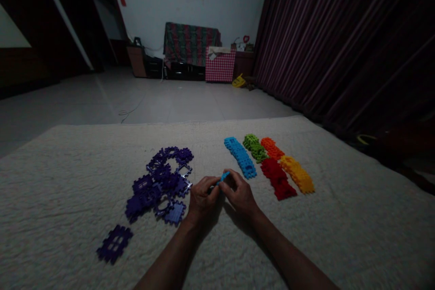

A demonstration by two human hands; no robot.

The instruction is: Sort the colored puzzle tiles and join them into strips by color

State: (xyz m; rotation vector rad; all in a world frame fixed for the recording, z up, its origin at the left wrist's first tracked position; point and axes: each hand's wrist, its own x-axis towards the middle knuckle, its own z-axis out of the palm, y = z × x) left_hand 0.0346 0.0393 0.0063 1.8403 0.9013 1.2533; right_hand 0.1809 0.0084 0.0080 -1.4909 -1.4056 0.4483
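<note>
Both hands meet in front of me over the pale quilted cover (81,167). My left hand (205,195) and my right hand (239,191) pinch a small blue plastic building piece (224,176) between their fingertips. Most of that piece is hidden by the fingers. Left of my hands lies a loose pile of purple notched building pieces (142,197), with one purple window piece (115,244) apart from it, nearer me. Beyond my right hand a row of overlapping blue pieces (240,157) is laid out.
To the right lie rows of green pieces (254,147), orange pieces (272,148), red pieces (277,179) and yellow pieces (297,175). Past the cover's far edge is a tiled floor (190,99) with a cloth-draped cabinet (190,43). A dark curtain (322,31) hangs at the right.
</note>
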